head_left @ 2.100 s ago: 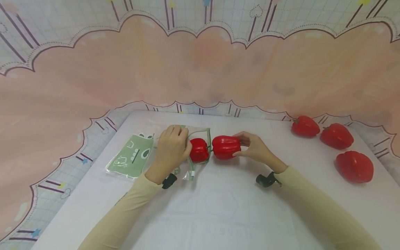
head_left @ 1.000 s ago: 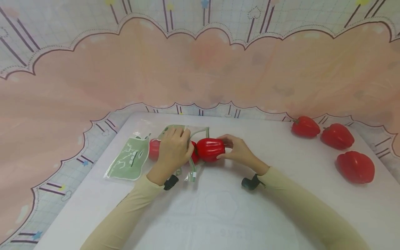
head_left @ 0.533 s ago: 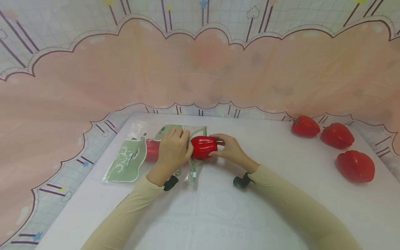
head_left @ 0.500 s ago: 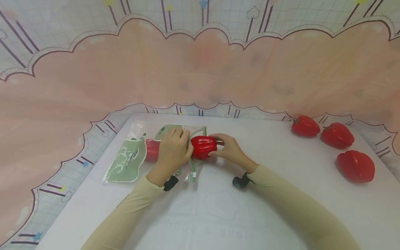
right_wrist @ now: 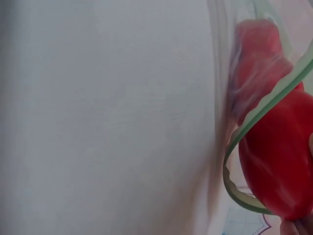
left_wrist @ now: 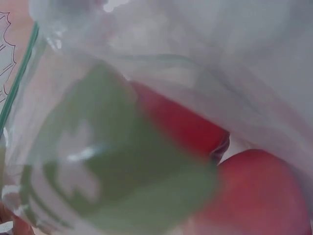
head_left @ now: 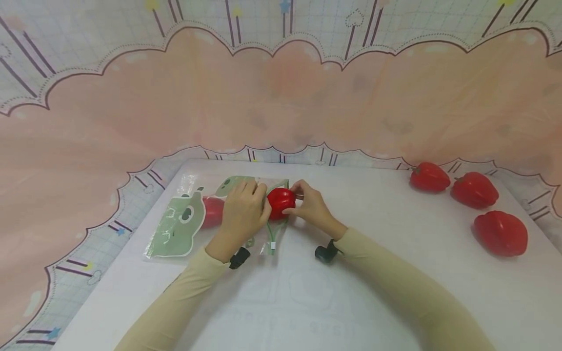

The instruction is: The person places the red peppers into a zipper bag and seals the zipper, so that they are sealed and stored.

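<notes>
A clear zip bag (head_left: 169, 241) with a green cartoon print and green zip strip lies on the white table. My left hand (head_left: 243, 207) grips the bag by its open mouth, fingers curled over the upper layer. My right hand (head_left: 312, 207) holds a red bell pepper (head_left: 279, 201) by its right end, inside the mouth. In the right wrist view the green zip edge (right_wrist: 259, 110) loops around this pepper (right_wrist: 279, 152). Another red bell pepper (head_left: 213, 212) shows farther in, partly covered by my left hand. Through the film, the left wrist view shows red peppers (left_wrist: 183, 122) behind the green print.
Three red bell peppers lie at the table's right: one at the back (head_left: 429, 177), one beside it (head_left: 474, 190) and one nearer (head_left: 500, 234). A patterned peach curtain (head_left: 281, 107) stands behind the white table (head_left: 298, 292).
My right hand has moved left, bringing its pepper from outside the bag into the mouth. The pepper ahead of it has slid deeper left. My left hand stays at the mouth.
</notes>
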The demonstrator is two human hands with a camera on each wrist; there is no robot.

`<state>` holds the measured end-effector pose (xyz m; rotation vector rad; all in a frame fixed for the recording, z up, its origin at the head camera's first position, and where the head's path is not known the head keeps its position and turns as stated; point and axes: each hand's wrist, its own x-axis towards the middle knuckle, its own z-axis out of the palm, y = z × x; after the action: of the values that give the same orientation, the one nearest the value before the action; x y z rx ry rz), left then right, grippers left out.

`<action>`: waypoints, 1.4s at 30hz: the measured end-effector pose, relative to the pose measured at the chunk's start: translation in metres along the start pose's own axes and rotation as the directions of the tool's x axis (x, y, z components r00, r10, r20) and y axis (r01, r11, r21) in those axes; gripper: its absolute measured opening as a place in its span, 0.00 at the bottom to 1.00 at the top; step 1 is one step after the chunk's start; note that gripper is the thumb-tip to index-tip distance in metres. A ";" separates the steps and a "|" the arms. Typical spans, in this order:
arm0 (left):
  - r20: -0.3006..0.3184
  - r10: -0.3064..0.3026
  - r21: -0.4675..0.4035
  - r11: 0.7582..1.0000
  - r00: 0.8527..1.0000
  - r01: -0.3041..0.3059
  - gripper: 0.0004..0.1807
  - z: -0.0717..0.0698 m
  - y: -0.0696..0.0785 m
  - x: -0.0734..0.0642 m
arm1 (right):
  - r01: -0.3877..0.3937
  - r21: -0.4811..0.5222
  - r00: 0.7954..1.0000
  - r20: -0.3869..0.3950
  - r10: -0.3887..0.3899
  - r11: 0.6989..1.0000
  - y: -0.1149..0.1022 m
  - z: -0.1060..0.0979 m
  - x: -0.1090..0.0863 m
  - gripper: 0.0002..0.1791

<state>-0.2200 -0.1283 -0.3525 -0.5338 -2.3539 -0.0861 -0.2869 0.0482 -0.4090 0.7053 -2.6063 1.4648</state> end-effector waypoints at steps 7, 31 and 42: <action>-0.006 0.001 0.002 1.000 1.000 -0.001 0.07 0.001 -0.002 -0.001 | 0.004 0.017 1.000 0.026 -0.004 1.000 0.002 0.001 -0.001 0.23; -0.027 0.000 -0.007 1.000 1.000 0.000 0.06 -0.002 -0.006 -0.001 | 0.059 -0.022 0.982 0.183 -0.054 0.998 -0.001 0.007 0.002 0.18; -0.043 0.009 0.002 1.000 0.999 -0.009 0.07 0.000 -0.008 -0.003 | 0.026 -0.010 0.978 0.205 -0.023 1.000 0.000 -0.001 -0.002 0.22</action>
<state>-0.2215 -0.1367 -0.3541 -0.5363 -2.3096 -0.0900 -0.2847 0.0497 -0.4090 0.9302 -2.7413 1.4383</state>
